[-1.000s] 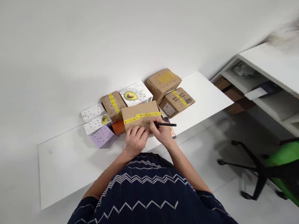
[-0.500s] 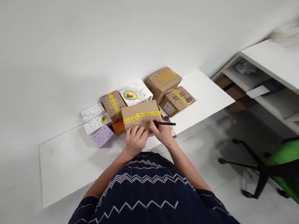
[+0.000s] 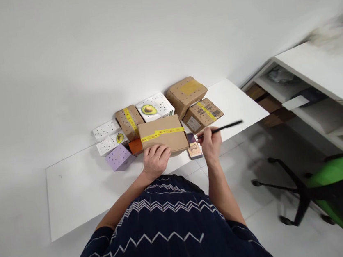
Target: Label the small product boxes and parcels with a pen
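Note:
A plain cardboard box (image 3: pixel 160 126) with yellow printed tape across its top stands near the table's front edge. My left hand (image 3: pixel 157 160) holds its near left side, fingers curled over the top edge and the thumb hidden. Off the box to the right, my right hand (image 3: pixel 211 144) is closed around a black pen (image 3: pixel 228 126), whose far end points right. Beside that hand lies a phone-like flat item (image 3: pixel 194 148) with a picture on it. An orange box (image 3: pixel 135 146) and a purple dotted box (image 3: pixel 119 157) stand left of the cardboard box.
Behind are a white avocado box (image 3: pixel 156 105), a taped brown box (image 3: pixel 128 119) and two dotted cartons, one rear (image 3: pixel 186 94) and one labelled (image 3: pixel 203 114). White boxes (image 3: pixel 109 143) sit left on the white table (image 3: pixel 74 197). Shelving (image 3: pixel 314 75) and a green chair (image 3: pixel 334 176) stand right.
My right hand has lifted off the cardboard box and moved right with the pen, uncovering the box's front right part and the flat item. My left hand has stayed on the box.

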A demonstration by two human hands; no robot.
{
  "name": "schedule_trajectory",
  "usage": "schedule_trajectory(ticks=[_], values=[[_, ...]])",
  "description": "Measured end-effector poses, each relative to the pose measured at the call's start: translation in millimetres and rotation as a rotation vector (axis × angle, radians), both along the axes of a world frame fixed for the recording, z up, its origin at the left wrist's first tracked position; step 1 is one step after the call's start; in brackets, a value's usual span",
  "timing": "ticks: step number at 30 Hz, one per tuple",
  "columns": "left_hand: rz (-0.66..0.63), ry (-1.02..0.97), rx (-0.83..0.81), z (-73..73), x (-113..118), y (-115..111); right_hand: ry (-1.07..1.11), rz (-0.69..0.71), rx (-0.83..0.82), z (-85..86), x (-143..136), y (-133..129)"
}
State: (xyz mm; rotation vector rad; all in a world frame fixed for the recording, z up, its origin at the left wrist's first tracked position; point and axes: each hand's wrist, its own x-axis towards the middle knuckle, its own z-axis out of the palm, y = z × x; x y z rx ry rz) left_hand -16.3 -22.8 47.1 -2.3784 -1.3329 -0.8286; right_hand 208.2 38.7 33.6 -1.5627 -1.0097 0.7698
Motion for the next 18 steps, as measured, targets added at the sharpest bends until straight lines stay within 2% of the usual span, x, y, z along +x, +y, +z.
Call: schedule_trajectory(ticks=[2, 4, 6, 8, 10, 13, 15, 18], values=[[0.001, 0.007, 0.013, 1.2, 0, 0, -0.319, 0.178, -0.333, -32.2, 12, 5], [0.003, 0.009, 0.016, 2.3, -1, 1, -0.564, 0.438, -0.61, -68.0, 12, 6], [0.004, 0.008, 0.01, 2.7, -2, 1, -0.694, 0.633, -0.757, -99.5, 5, 2], [0.004, 0.009, -0.005, 2.6, -3, 0, -0.7, 0.683, -0.78, -121.3, -5, -3], [0.008, 0.015, -0.008, 2.6, -3, 0, -0.68, 0.689, -0.771, -132.5, -11, -6], [0.018, 0.023, 0.007, 3.6, -3, 0, -0.651, 0.68, -0.762, -135.2, -8, -6], [0.014, 0.015, 0.006, 4.7, -3, 0, -0.647, 0.564, -0.758, -133.1, -2, -4], [0.006, 0.01, -0.005, 6.1, -3, 0, -0.739, 0.279, -0.73, -131.9, 6, -2]])
